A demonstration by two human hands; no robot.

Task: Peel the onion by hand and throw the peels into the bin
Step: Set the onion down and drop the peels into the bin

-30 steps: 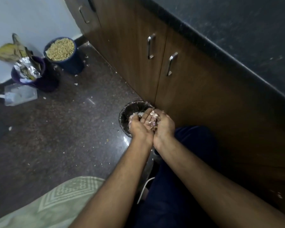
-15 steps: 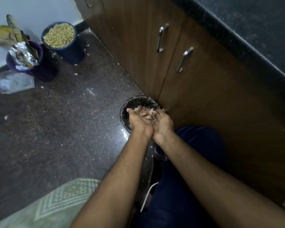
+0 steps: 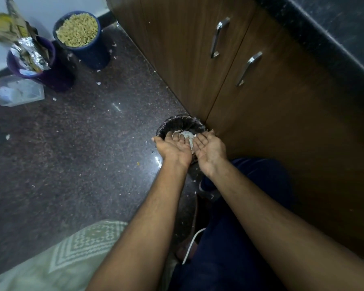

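Peels (image 3: 186, 136) inside black-lined bin (image 3: 177, 122)

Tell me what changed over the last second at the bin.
The left hand and right hand, cupped together around onion peels a second ago, have parted and opened palms-up over the bin. The peels have mostly left the palms and show between and beyond the fingers. The bin stayed against the cabinet.
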